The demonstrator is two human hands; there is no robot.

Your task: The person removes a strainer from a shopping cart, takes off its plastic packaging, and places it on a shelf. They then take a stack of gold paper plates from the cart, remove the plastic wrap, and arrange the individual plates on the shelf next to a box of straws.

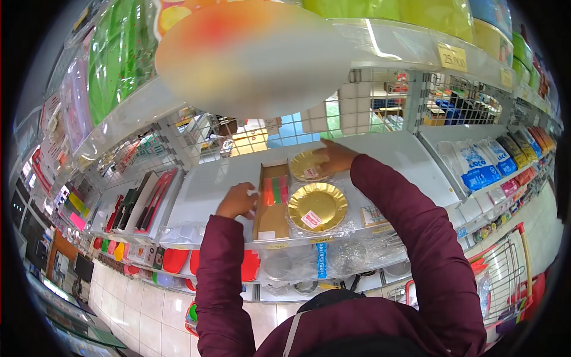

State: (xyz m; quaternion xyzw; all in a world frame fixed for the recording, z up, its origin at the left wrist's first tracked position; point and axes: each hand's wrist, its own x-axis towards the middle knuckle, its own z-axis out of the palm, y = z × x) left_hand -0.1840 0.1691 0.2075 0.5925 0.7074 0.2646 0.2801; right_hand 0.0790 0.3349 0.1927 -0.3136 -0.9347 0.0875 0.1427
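A shallow cardboard box (275, 224) lies on the grey shelf, with orange, green and pink packets (275, 190) inside. My left hand (237, 202) is at its left side, fingers curled against the box's edge. To the right of the box sits a clear-wrapped pack of gold scalloped plates (324, 199) with a red and white label. Behind it is a second wrapped gold plate pack (303, 165). My right hand (338, 157) grips that rear pack at its right edge, and some fingertips are hidden.
Wire mesh (357, 107) backs the shelf. An upper shelf edge (410, 53) juts overhead with wrapped green goods. Blue and white packs (479, 163) stand to the right, boxed knives (157, 199) to the left. Wrapped items (351, 253) fill the shelf below. A shopping cart (499, 273) stands at lower right.
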